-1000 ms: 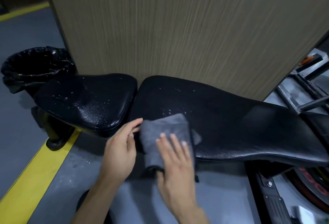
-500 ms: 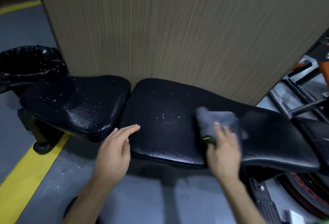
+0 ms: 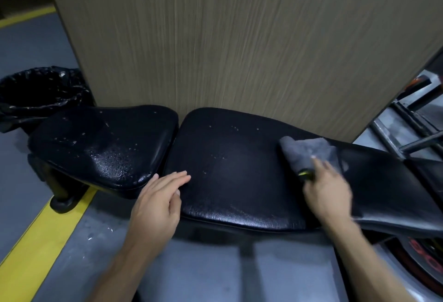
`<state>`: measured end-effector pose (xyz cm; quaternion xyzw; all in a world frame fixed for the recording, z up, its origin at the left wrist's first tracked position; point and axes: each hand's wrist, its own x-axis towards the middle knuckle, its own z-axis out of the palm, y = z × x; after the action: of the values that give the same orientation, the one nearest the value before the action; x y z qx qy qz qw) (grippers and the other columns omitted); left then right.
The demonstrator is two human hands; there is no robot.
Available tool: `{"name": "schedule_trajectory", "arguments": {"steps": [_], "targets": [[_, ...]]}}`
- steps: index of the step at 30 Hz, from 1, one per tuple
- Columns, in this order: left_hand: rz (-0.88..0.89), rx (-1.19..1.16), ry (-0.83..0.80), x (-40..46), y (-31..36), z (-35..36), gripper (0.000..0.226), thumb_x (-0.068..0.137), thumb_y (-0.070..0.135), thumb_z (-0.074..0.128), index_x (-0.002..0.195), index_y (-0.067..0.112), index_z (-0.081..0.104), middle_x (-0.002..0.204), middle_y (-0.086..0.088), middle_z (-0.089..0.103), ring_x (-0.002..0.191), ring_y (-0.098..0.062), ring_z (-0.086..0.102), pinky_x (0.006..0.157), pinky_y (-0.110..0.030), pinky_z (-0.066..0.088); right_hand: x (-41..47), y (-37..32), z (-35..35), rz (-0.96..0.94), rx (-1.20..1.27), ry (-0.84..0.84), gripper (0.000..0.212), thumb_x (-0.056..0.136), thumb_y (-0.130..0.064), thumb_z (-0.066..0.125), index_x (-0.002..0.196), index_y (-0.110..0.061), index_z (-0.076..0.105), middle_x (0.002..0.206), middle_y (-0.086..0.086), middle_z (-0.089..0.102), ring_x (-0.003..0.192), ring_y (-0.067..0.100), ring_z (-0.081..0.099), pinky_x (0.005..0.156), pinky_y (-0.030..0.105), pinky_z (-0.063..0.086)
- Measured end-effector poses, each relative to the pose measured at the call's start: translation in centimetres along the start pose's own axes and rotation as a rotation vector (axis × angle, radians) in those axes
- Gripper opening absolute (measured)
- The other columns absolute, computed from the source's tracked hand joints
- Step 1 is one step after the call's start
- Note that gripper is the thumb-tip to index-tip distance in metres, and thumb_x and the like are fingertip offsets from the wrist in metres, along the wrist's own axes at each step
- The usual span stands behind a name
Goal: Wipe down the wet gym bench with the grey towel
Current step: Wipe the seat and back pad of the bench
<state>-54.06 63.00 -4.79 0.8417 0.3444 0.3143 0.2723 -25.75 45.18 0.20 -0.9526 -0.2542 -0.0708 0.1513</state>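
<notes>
Bin [image 3: 36,93]: black, lined with a black bag, on the grey floor at the far left, just beyond the left end of the gym bench.

Yellow floor stripe [image 3: 40,237]: runs diagonally along the floor under the bench's left end, passing the black foot [image 3: 62,202] of the frame.

Gym bench, seat pad [image 3: 103,148]: black, glossy, on the left; many water drops across its top, thickest toward its near edge.

Gym bench, back pad [image 3: 239,170]: black, long, separated from the seat pad by a narrow gap; scattered drops on its left half and along its far edge. Its right part tapers away toward the right.

Left hand [image 3: 157,202]: at the near edge of the bench, at the gap between the pads; fingers straight and close together, tips resting flat on the near left corner of the back pad, holding nothing.

Wood-grain panel [image 3: 239,38]: upright, directly behind the bench.

Grey towel [image 3: 308,152]: bunched, lying on the back pad right of centre, reaching its far edge.

Right hand [image 3: 327,190]: motion-blurred, fingers laid fairly straight on the towel's near part, pressing it to the pad; a small yellow-green tag [image 3: 304,171] shows at the towel's near edge.

Metal frame [image 3: 407,134]: grey bars at the far right, beyond the bench's right end.

Red-and-black weight plate [image 3: 422,251]: lower right, under the bench's right end.
</notes>
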Motion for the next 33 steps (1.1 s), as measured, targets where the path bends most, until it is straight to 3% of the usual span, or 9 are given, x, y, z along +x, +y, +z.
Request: {"name": "schedule_trajectory", "arguments": {"steps": [3,7,11,17,20,24,28,30,33], "targets": [[-0.012,-0.005,-0.001,0.0,0.1,0.2,0.044,0.091,0.011,0.044,0.125,0.021,0.069,0.13,0.015,0.065,0.123,-0.009,0.059,0.119,-0.034,0.03,-4.5,-6.5,3.1,-0.326,0.056,0.007,0.063,0.065,-0.019,0.061,0.126,-0.008,0.063,0.115,0.026,0.066,0.099,0.043,0.062,0.088,0.043,0.053],[-0.076,-0.041,0.032,0.2,0.9,-0.2,0.045,0.094,0.0,0.049,0.13,0.02,0.066,0.126,0.021,0.06,0.121,-0.014,0.059,0.114,-0.041,0.038,-6.2,-12.7,3.3,-0.737,0.085,-0.093,0.049,0.075,-0.033,0.063,0.121,-0.015,0.061,0.135,0.003,0.059,0.125,0.027,0.052,0.105,0.037,0.042],[-0.076,-0.046,0.033,0.1,1.2,-0.6,0.047,0.093,-0.004,0.051,0.132,0.019,0.064,0.127,0.015,0.064,0.111,-0.016,0.06,0.107,-0.051,0.045,-4.0,-11.9,3.4,-0.864,0.062,-0.27,0.065,0.088,-0.032,0.051,0.151,-0.028,0.033,0.161,-0.002,0.029,0.151,0.02,0.019,0.124,0.041,0.011],[-0.087,-0.071,0.035,0.1,1.9,-0.6,0.05,0.092,-0.007,0.052,0.131,0.022,0.064,0.129,0.019,0.061,0.12,-0.016,0.06,0.117,-0.035,0.032,-0.4,-3.5,0.5,-0.507,0.178,-0.211,0.057,0.081,-0.011,0.063,0.137,-0.023,0.056,0.131,0.009,0.065,0.118,0.03,0.062,0.096,0.034,0.048],[-0.126,-0.098,0.04,0.0,1.5,-0.7,0.05,0.093,-0.006,0.053,0.133,0.024,0.062,0.129,0.014,0.064,0.106,-0.032,0.064,0.106,-0.051,0.045,0.3,-0.6,-0.8,-0.216,0.065,-0.115,0.049,0.08,-0.006,0.063,0.127,-0.017,0.06,0.11,0.019,0.071,0.094,0.042,0.066,0.071,0.041,0.05],[-0.163,-0.167,0.062,-0.2,1.5,-0.7,0.052,0.096,-0.001,0.048,0.138,0.028,0.056,0.134,0.01,0.063,0.13,-0.018,0.055,0.111,-0.047,0.041,-5.0,-7.7,3.4,-0.427,0.076,0.048,0.074,0.044,0.01,0.069,0.117,0.001,0.065,0.113,0.027,0.069,0.102,0.048,0.065,0.086,0.053,0.056],[-0.167,-0.19,0.131,0.5,1.8,-1.0,0.054,0.092,-0.008,0.047,0.133,0.023,0.06,0.131,0.009,0.064,0.124,-0.007,0.057,0.109,-0.025,0.041,-8.7,-13.6,4.4,-0.816,0.2,-0.132,0.074,0.058,0.002,0.055,0.13,-0.012,0.059,0.14,0.008,0.059,0.132,0.032,0.052,0.114,0.044,0.036],[-0.172,-0.204,0.124,0.6,1.9,-1.1,0.053,0.092,-0.009,0.047,0.133,0.023,0.061,0.13,0.01,0.064,0.121,-0.001,0.055,0.104,-0.01,0.036,-5.8,-10.5,3.7,-0.782,0.207,-0.155,0.073,0.063,-0.004,0.048,0.134,-0.019,0.058,0.142,0.002,0.057,0.135,0.021,0.05,0.116,0.036,0.034],[-0.114,-0.169,0.056,0.8,2.0,-0.8,0.05,0.094,-0.006,0.048,0.132,0.024,0.062,0.135,0.016,0.06,0.126,0.0,0.052,0.115,-0.022,0.032,0.0,-2.7,1.2,-0.461,0.154,-0.129,0.068,0.072,-0.004,0.051,0.137,-0.021,0.057,0.136,0.01,0.061,0.126,0.03,0.057,0.109,0.03,0.037]]}}
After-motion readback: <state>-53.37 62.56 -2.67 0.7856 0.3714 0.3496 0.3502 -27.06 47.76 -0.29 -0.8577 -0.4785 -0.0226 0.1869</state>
